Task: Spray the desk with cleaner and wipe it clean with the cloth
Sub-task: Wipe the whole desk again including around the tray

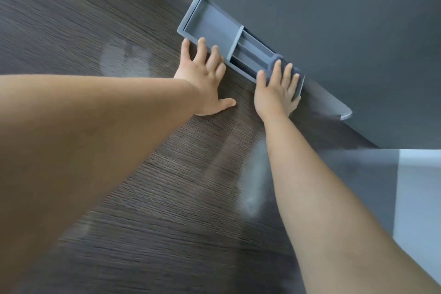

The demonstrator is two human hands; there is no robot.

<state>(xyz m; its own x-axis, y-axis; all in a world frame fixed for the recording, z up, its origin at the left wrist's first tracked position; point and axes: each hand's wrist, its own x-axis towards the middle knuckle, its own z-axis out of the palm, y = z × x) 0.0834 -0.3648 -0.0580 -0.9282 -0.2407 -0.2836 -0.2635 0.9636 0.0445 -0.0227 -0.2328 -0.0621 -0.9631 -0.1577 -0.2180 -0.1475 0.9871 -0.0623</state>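
The left hand (205, 79) lies flat and spread on the dark wood-grain counter (119, 19), holding nothing, its fingertips touching the near rim of a grey recessed tray (214, 24) set along the counter's far edge. Just beside it, the right hand (278, 93) presses, fingers spread, on a dark grey cloth (294, 71) at the tray's right end. Pale damp smears (253, 184) streak the counter beside the right forearm.

A tray (214, 28) lies along the desk's (95, 31) rear edge.
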